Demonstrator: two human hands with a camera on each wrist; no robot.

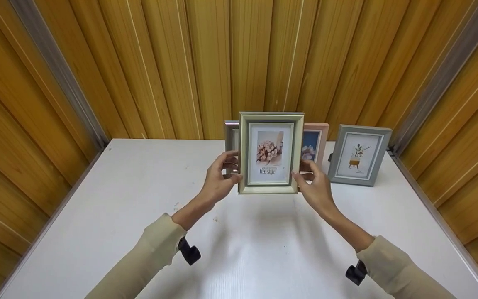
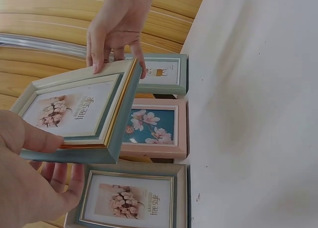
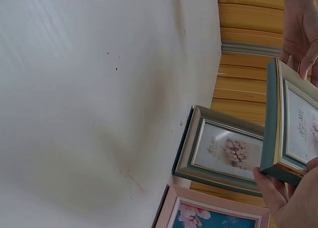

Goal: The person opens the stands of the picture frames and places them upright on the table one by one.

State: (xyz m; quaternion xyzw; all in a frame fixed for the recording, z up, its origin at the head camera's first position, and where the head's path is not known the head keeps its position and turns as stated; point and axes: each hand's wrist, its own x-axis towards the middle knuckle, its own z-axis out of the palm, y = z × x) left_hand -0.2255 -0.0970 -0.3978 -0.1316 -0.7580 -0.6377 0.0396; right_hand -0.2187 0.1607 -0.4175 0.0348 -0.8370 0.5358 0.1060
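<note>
Both hands hold up a cream picture frame (image 1: 270, 188) with a flower bouquet print. My left hand (image 1: 220, 178) pinches its left edge between thumb and fingers, and my right hand (image 1: 317, 187) grips the right edge likewise. The left wrist view shows a gold line and blue-green sides on this held frame (image 2: 112, 128). Behind it stand a pink frame (image 2: 182, 128) with a blossom picture and a beige frame (image 3: 191, 161) with a similar bouquet print. In the head view the held frame hides much of both.
To the right on the white table (image 1: 139, 187) stands a grey-green frame (image 1: 334, 158) with a potted plant picture, leaning back slightly. Wood-look panels (image 1: 210, 62) enclose the table at the back and both sides, with metal strips (image 1: 62, 74) at the corners.
</note>
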